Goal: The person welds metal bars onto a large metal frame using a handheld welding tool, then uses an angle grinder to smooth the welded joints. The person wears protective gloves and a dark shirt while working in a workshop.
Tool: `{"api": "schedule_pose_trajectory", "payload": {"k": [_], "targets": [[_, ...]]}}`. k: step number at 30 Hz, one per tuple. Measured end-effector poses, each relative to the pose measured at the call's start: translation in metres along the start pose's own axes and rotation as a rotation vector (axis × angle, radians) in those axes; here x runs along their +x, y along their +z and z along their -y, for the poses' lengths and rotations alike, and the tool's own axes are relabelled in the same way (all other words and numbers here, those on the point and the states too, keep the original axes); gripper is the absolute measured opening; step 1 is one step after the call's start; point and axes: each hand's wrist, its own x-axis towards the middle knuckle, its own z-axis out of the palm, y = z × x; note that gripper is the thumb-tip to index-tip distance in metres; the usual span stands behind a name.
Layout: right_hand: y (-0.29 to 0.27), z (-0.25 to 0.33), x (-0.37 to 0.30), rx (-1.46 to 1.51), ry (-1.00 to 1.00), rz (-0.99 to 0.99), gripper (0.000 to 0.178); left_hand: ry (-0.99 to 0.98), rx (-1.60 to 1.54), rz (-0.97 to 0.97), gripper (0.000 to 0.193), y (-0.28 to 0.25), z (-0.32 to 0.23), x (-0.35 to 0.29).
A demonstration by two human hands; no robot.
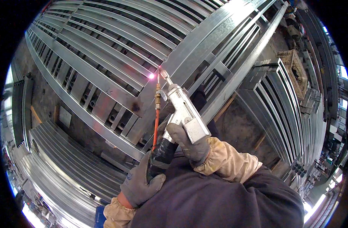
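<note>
In a grey glove, my right hand point(189, 146) is closed round the grip of a silver-white handheld welding gun point(187, 114). My left hand point(141, 182), gloved too, wraps the thick black cable sleeve point(163, 154) behind the grip. An orange hose point(156, 127) runs up beside the gun to a brass fitting point(157, 97). The gun's copper-coloured nozzle point(165, 75) points at a joint in the slatted galvanized metal frame point(189, 49). A bright pink-white glow point(151, 75) shines right by the tip. The glove hides how the fingers sit on the trigger.
Stacked metal tubes point(75, 159) lie at the lower left. To the right stand more stacked metal profiles point(272, 110) and a yellowish wooden crate point(293, 70). A long metal bar point(246, 72) slants along the frame's right side. Dark concrete floor point(238, 129) shows between.
</note>
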Motion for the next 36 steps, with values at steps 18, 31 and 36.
{"api": "schedule_pose_trajectory", "payload": {"k": [18, 31, 36], "targets": [[0.002, 0.001, -0.003, 0.024, 0.066, -0.022, 0.024, 0.001, -0.042, 0.011, 0.076, 0.000, 0.000, 0.002], [0.001, 0.001, -0.002, 0.084, 0.106, 0.028, 0.049, 0.055, 0.035, -0.032, 0.077, 0.003, 0.002, 0.000], [0.005, 0.006, -0.001, 0.030, 0.059, 0.012, 0.042, 0.099, 0.082, -0.040, 0.078, 0.002, 0.005, -0.001]]}}
